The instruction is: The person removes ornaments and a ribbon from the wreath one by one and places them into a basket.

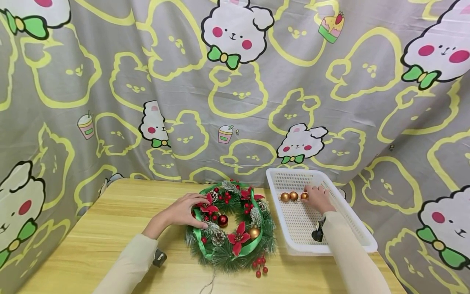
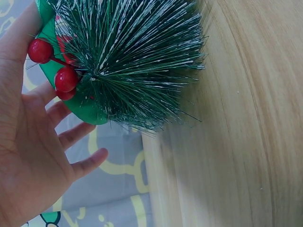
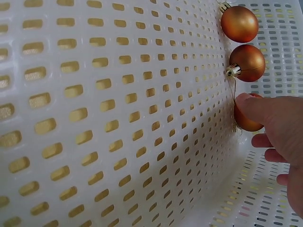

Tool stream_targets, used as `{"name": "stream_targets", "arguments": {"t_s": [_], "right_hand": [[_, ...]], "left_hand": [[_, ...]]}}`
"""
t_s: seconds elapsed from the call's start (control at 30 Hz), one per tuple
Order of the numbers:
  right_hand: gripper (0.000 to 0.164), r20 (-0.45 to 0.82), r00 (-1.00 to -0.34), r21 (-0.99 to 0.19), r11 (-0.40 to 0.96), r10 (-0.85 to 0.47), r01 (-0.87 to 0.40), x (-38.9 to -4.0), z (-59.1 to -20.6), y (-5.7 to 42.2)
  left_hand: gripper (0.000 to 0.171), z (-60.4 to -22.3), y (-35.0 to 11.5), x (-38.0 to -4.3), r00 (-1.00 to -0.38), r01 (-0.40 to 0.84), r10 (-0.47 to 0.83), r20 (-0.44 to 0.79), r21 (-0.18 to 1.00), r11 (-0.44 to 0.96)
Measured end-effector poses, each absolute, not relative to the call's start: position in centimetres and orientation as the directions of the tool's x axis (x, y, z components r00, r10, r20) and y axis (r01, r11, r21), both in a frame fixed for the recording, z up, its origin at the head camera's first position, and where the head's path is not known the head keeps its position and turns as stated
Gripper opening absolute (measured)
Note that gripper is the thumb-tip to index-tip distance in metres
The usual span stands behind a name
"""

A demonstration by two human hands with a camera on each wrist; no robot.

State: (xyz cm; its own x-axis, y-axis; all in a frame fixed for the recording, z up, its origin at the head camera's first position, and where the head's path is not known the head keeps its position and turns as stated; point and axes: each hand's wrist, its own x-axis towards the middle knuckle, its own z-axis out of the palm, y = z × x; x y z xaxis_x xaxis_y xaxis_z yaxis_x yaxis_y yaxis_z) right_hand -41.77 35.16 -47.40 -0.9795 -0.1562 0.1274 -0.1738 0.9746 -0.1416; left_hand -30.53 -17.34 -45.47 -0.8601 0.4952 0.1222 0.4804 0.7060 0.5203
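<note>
A green Christmas wreath (image 1: pixel 235 261) lies on the table, dressed with green ribbon, red poinsettias, berries, pine cones, a red bauble (image 1: pixel 222 221) and a gold bauble (image 1: pixel 253 233). My left hand (image 1: pixel 183 211) rests on the wreath's left side, its fingers spread and fairly straight against the ribbon (image 2: pixel 87 109) beside red berries (image 2: pixel 66 79). Over the white basket (image 1: pixel 293 243), my right hand (image 1: pixel 318 199) reaches in. Its thumb and fingers pinch a gold Christmas bauble (image 3: pixel 247 120), partly hidden by the thumb. Two more gold baubles (image 3: pixel 240 23) sit in a row beside it.
The wooden table (image 1: pixel 110 228) carries the wreath in the middle and the basket at the right. A loose-looking sprig of red berries (image 1: pixel 260 265) sticks out at the wreath's front. Behind, a grey patterned curtain (image 1: pixel 191 94) hangs close to the table's back edge.
</note>
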Motion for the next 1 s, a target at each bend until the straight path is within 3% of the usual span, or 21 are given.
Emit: {"name": "stream_targets", "arguments": {"t_s": [0.4,1.0], "right_hand": [[0.053,0.100,-0.984,-0.160,0.974,-0.145,-0.160,-41.49,-47.31,34.94],[0.053,0.145,-0.982,-0.230,0.961,-0.125,-0.156,-42.03,-46.54,34.89]], "left_hand": [[0.079,-45.47,-17.24,-30.59,-0.853,0.494,0.505,0.130,0.509,0.705],[0.080,-45.49,-17.26,-30.58,-0.856,0.488,0.502,0.122,0.512,0.708]]}}
